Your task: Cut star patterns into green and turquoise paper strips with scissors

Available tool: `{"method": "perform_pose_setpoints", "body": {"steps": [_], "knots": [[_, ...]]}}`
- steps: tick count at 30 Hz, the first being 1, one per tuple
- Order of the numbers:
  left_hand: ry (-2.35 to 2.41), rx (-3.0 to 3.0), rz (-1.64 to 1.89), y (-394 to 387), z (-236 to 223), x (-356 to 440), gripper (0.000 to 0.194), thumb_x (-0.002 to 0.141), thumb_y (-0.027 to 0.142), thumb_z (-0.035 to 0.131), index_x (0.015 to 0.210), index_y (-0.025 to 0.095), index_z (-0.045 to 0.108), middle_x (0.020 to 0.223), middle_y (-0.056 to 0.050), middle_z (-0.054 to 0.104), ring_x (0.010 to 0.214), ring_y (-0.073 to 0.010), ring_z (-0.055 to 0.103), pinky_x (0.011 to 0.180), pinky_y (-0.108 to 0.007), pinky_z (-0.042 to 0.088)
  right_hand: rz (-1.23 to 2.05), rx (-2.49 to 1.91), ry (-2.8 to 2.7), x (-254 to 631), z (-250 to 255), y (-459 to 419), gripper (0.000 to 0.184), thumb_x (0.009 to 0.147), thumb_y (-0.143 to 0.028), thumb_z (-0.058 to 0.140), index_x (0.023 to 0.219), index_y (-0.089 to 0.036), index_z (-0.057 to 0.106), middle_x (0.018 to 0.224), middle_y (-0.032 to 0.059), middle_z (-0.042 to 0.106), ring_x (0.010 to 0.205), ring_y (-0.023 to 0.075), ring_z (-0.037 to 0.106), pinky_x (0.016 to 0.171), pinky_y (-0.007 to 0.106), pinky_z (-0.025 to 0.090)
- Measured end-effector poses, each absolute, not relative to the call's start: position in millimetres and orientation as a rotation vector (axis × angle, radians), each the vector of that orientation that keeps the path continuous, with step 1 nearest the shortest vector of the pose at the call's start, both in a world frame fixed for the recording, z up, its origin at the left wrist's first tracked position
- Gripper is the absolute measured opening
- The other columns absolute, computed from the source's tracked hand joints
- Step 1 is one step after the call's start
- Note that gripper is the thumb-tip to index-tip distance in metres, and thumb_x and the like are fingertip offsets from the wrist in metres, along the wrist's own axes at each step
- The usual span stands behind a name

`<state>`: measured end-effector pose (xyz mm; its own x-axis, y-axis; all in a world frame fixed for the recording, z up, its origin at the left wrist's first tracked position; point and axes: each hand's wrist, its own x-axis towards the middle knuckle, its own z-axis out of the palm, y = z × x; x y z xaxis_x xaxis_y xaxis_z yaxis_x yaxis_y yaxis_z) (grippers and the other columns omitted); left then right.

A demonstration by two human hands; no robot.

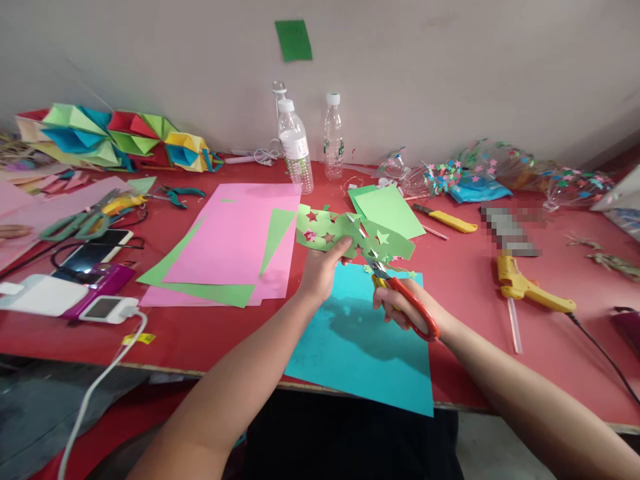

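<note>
Right now I judge, from my distant seat, that the step in hand is cutting: the patterned green paper (345, 225) is raised mid-view, above the worktop (465, 373), and I take it as the centre of my dial. Star shapes dot it; whether some are cut-outs or stuck on, I can't tell. I have the left hand (323, 270) at its 8 o'clock side, closed in a pinch, thumb on top and fingers mostly hidden beneath. The right hand (391, 308), at 5 o'clock, is curled around the handles of the scissors (395, 283), with the blades angled up to the paper; their exact gap is too small for me to read.

I think the next move calls for keeping the paper taut and turning it to suit the blades, with the left fingertips clear of the edge.

The blue sheet (360, 347) lies below at 6 o'clock, the pink sheets (220, 247) at 9, the yellow cutter (453, 221) near 3, and the glue gun (533, 290) between 3 and 4, well apart from both hands.
</note>
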<state>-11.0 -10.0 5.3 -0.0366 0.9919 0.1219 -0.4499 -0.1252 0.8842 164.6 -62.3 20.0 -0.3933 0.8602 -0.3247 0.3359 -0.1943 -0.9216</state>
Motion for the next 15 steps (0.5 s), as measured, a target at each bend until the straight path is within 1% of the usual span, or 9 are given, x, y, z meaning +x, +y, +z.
{"method": "perform_pose_setpoints", "body": {"steps": [7, 13, 15], "knots": [[0.800, 0.901, 1.493, -10.2, 6.8, -9.0, 0.030, 0.065, 0.038, 0.083, 0.075, 0.017, 0.063, 0.067, 0.001, 0.061, 0.056, -0.0087, 0.052, 0.050, -0.023, 0.038, 1.586, -1.447, -1.634, 163.7, 20.4, -62.1, 0.033, 0.081, -0.049, 0.055, 0.069, -0.020, 0.059, 0.038, -0.0072, 0.043, 0.039, 0.0105, 0.043, 0.063, 0.031, 0.051], [0.835, 0.907, 1.498, -10.7, 7.6, -9.2, 0.031, 0.062, 0.038, 0.083, 0.071, 0.017, 0.062, 0.063, 0.002, 0.059, 0.055, -0.0088, 0.051, 0.050, -0.023, 0.038, 1.566, -1.477, -1.663, 164.0, 20.0, -60.7, 0.032, 0.082, -0.049, 0.053, 0.068, -0.021, 0.058, 0.036, -0.0084, 0.040, 0.037, 0.0100, 0.041, 0.062, 0.032, 0.051], [0.832, 0.932, 1.493, -11.0, 7.9, -9.1, 0.031, 0.063, 0.039, 0.082, 0.070, 0.017, 0.061, 0.063, 0.002, 0.059, 0.055, -0.0090, 0.052, 0.050, -0.024, 0.038, 1.564, -1.483, -1.659, 163.5, 19.6, -60.8, 0.032, 0.082, -0.048, 0.052, 0.067, -0.021, 0.057, 0.036, -0.0081, 0.041, 0.037, 0.0102, 0.042, 0.062, 0.031, 0.051]]}}
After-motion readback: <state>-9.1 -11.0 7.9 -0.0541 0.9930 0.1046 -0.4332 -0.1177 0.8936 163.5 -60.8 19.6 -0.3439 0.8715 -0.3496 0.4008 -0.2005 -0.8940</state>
